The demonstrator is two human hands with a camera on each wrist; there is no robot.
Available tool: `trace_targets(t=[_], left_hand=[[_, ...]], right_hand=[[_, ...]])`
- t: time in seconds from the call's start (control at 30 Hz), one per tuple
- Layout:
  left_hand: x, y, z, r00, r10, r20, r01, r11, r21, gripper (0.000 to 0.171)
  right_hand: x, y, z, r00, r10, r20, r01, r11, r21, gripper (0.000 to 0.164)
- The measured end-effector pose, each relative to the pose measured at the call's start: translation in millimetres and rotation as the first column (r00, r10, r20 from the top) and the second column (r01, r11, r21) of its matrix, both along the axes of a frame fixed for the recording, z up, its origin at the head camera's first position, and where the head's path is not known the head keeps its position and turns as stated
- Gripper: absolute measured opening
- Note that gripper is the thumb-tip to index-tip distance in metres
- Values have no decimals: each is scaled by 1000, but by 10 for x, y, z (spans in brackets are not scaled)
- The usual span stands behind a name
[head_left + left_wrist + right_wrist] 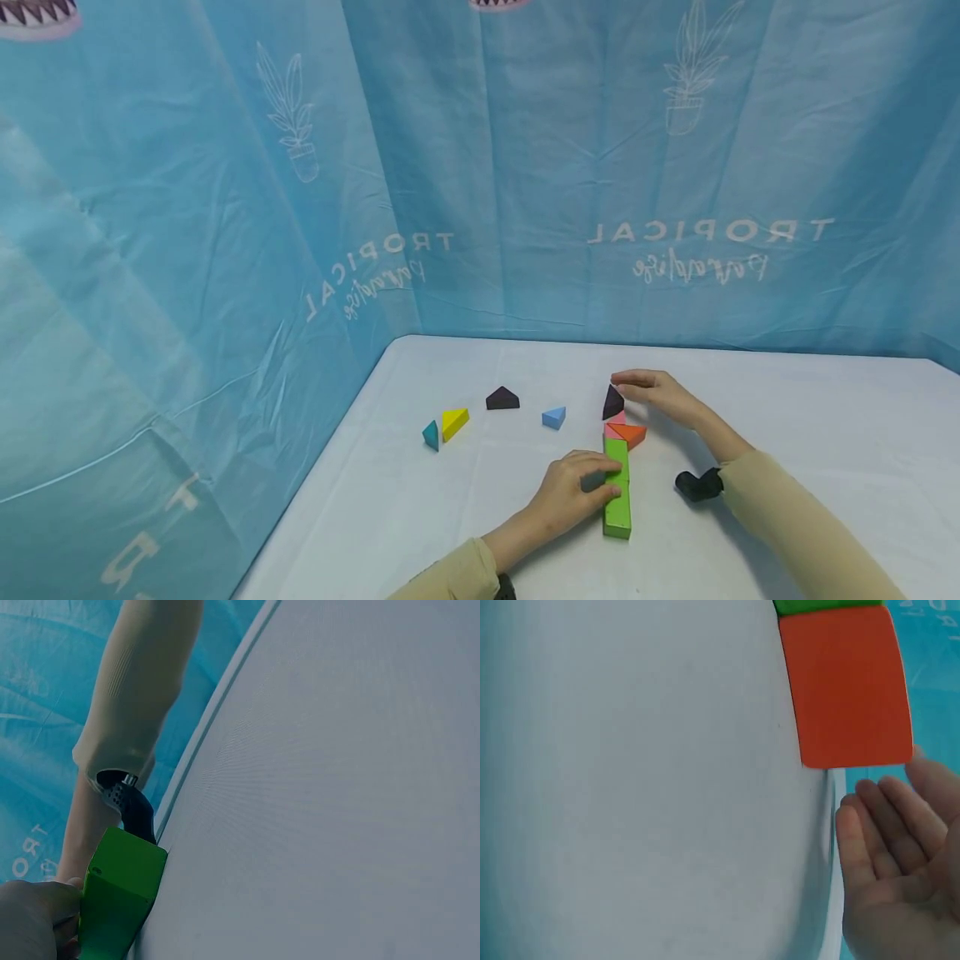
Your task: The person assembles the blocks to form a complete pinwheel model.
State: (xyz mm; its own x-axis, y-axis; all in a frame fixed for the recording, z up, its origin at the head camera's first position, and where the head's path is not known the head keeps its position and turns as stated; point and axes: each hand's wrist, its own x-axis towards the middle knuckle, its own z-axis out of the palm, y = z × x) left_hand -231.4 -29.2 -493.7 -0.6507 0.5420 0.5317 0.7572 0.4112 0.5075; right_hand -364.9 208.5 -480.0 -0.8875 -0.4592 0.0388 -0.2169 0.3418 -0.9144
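Two green blocks [618,512] lie end to end in a row on the table. My left hand [564,497] is at their left side, its thumb and fingertips resting on the green. The left wrist view shows bent fingers against the side of the green block [120,892]. Beyond the green come pink pieces [612,431], an orange triangular block [628,434] and a black triangular block [612,402]. My right hand [660,393] has its fingers extended around the far right side of the black block. Its palm and straight fingers show beside the orange face [847,686].
To the left lie a black block [502,398], a light blue triangular block [553,417], a yellow block [454,423] and a teal block [431,435]. The white table [825,467] meets a blue printed curtain [525,167] at the back and left.
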Motion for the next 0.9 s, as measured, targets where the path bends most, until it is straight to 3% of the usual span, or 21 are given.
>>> trace_targets(t=[0.27,0.9], left_hand=[[9,-3,13,1000,-6,23,6,1000,2,29],[8,0,31,1000,-8,-18,8,1000,-1,30]], right_hand=[[8,-37,-21,999,-38,-11,38,999,34,47],[91,-69,24,1000,15,11,-16,999,38,45]])
